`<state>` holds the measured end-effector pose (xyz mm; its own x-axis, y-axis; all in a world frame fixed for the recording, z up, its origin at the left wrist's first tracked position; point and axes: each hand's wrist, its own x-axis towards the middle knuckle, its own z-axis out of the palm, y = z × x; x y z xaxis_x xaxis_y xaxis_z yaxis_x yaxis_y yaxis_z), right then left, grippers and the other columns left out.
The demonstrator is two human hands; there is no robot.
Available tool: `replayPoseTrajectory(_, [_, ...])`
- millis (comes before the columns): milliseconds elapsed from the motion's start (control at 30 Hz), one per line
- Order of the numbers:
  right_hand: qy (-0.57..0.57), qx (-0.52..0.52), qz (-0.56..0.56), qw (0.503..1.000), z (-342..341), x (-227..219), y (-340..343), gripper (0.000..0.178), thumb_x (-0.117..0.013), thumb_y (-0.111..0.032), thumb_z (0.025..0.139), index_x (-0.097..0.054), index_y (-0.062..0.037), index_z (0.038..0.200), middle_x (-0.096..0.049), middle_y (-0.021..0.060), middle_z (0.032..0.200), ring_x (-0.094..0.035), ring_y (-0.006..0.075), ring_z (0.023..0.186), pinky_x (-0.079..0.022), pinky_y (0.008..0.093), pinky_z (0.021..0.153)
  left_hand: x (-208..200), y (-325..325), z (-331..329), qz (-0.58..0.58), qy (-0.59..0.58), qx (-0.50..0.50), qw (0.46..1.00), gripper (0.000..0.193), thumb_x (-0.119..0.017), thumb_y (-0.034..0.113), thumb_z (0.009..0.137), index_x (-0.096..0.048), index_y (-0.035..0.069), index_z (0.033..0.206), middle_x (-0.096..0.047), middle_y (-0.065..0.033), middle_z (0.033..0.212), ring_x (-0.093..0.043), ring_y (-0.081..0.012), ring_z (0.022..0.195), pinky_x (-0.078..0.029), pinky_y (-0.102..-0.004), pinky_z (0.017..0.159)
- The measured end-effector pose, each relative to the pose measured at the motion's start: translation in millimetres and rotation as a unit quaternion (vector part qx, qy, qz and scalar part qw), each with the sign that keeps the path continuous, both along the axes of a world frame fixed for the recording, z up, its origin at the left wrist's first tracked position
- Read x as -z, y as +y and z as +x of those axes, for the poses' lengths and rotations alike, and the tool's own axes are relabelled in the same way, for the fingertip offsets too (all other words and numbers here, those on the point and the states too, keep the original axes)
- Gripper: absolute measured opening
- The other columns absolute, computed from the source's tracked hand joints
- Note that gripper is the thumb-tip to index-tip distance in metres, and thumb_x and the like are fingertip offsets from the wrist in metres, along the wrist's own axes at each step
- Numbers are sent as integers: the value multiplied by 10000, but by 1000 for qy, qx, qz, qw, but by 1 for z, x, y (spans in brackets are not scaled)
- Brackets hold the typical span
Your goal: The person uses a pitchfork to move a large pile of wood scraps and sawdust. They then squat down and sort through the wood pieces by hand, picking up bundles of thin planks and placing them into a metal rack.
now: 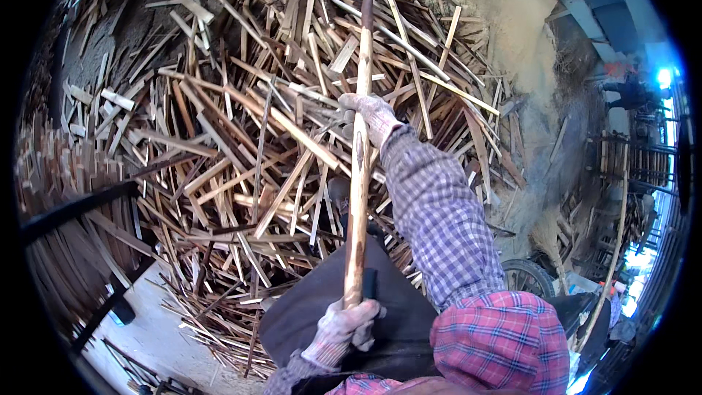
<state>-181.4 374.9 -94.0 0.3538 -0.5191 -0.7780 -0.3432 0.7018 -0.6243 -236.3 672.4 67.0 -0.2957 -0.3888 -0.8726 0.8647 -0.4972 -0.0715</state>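
Pink plaid cloth [504, 336]: nearest you.
White-gloved left hand [346, 329]: grips pale wooden pole [358, 205].
White-gloved right hand [374, 115]: grips higher — probably leverage.

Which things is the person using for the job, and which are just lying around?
In use:
Long pale wooden pole, gripped by the off-white-gloved left hand and off-white-gloved right hand
Probably the loose brown heap of thin wooden strips under it

Seemingly just lying about:
Dark round spoked wheel
Long thin tan stick at far right
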Motion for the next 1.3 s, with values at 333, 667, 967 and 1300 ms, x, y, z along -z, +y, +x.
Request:
replayPoseTrajectory(333, [-87,71,62,992,3,-147,282,169,-653,-175,759,-559,-42,803,-512,35,597,-495,140,430,-449,250,360,-112,283,16,101,-127,88,983,309,-683,294,687,-638,24,832,-628,-72,713,-593,-177,583,-472,-308,574])
replayPoseTrajectory(667, [61,-9,65,996,14,-63,289,346,-703,-156,716,-497,-7,950,-586,54,709,-572,135,599,-468,259,512,-94,247,30,187,-107,310,926,309,-692,293,665,-633,30,817,-626,-90,691,-601,-202,589,-476,-328,585])
replayPoseTrajectory(967, [4,-10,134,991,65,18,115,214,-641,-86,708,-562,68,835,-597,145,724,-565,210,485,-480,294,381,-51,129,17,256,-209,473,817,309,-701,292,646,-629,35,803,-623,-106,671,-608,-225,593,-480,-345,596])
replayPoseTrajectory(1300, [-70,-45,92,992,59,38,81,166,-608,-211,774,-556,-55,751,-532,26,583,-512,145,458,-443,248,428,-20,119,-41,262,-188,510,798,647,-632,551,650,-525,101,1103,-612,-135,947,-572,-301,935,-415,-404,828])
